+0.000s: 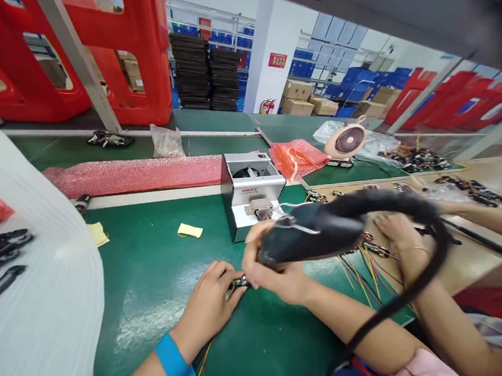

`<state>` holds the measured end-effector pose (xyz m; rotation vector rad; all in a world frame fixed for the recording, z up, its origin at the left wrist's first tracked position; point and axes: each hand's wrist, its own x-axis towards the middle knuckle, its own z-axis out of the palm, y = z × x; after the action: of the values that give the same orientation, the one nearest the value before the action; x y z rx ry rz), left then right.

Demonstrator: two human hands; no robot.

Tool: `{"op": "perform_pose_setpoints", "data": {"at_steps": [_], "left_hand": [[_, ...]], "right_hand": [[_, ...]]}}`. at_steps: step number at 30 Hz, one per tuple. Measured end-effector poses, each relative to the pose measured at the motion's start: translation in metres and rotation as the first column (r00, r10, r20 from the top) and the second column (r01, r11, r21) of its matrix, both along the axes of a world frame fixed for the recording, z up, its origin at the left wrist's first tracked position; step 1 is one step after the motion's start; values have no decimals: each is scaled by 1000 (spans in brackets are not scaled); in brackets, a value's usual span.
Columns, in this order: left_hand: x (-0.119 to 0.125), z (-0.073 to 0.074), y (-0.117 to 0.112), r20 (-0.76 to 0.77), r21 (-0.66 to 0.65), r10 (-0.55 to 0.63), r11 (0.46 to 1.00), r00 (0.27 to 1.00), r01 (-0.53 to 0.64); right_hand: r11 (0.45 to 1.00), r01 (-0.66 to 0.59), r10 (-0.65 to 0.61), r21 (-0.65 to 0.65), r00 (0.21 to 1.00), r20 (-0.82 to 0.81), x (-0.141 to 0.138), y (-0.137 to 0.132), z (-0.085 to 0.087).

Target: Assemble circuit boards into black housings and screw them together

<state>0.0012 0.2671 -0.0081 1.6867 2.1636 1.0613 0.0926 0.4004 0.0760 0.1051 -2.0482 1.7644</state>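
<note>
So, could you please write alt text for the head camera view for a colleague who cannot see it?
At a green workbench, the left hand, with a blue wristband, pinches a small wired circuit board while the right hand grips a blurred black corded tool beside it. A third hand, with a thin bracelet, is near the tool's thick cable.

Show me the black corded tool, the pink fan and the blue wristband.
Black corded tool (310, 235): head view, its body.
Pink fan (349, 141): head view, its round grille.
Blue wristband (174, 360): head view, its middle.
</note>
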Motion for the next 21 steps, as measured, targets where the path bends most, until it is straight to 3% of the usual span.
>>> {"op": "perform_pose_setpoints", "data": {"at_steps": [4,7,11,13,15,16,18,21], "left_hand": [[-2,2,-3,23,-14,25,1000,999,-25],[-2,7,-8,66,32,76,996,995,-78],[1,23,-15,172,-13,161,987,972,-161],[3,33,-16,214,-48,198,980,957,-192],[5,41,-17,255,-60,209,978,944,-200],[6,45,-17,278,-65,211,977,937,-201],[9,50,-16,321,-80,219,976,921,-204],[13,55,-14,363,-100,228,974,904,-205]], "right_hand": [[981,176,-160,83,972,-173,37,29,18],[925,166,-158,343,986,-51,62,52,24],[726,-149,-92,672,946,310,74,68,5],[619,-219,-131,754,918,374,72,70,-11],[550,-243,-172,799,903,394,70,72,-22],[537,-253,-182,805,897,403,69,74,-25],[562,-294,-161,773,878,451,68,79,-20],[683,-397,-18,613,830,558,66,82,2]]}}
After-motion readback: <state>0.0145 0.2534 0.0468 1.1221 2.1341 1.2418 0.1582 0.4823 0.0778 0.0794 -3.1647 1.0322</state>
